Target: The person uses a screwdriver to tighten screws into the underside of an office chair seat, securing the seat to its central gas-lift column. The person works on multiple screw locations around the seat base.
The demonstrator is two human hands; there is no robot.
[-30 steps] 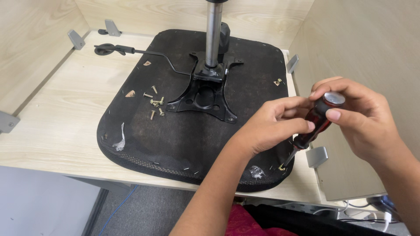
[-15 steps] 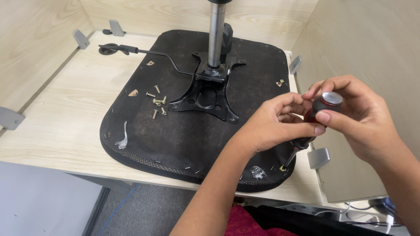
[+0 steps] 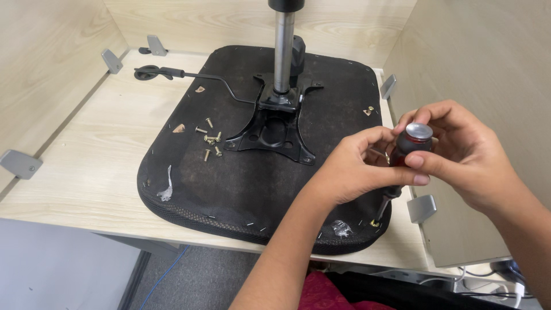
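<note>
A black chair seat [image 3: 229,178] lies upside down on a light wooden table [image 3: 86,166], with a black metal mounting plate [image 3: 275,129] and a grey gas-lift column [image 3: 283,49] rising from it. My right hand [image 3: 465,155] and my left hand [image 3: 356,166] both grip a screwdriver [image 3: 404,152] with a red and black handle and grey cap. The screwdriver stands nearly upright, its tip on a brass screw [image 3: 375,223] at the seat's near right corner. Several loose brass screws [image 3: 210,139] lie left of the plate.
A black lever rod [image 3: 189,76] runs from the plate toward the back left. Grey metal brackets [image 3: 20,163] sit along the table's wooden side walls, one [image 3: 422,208] just right of the screwdriver. Another brass screw [image 3: 369,110] sits at the seat's far right edge.
Both hands stayed on the screwdriver at the seat's near right corner, the fingers shifting around the handle. The view has tilted slightly; the seat and loose screws lie as before.
</note>
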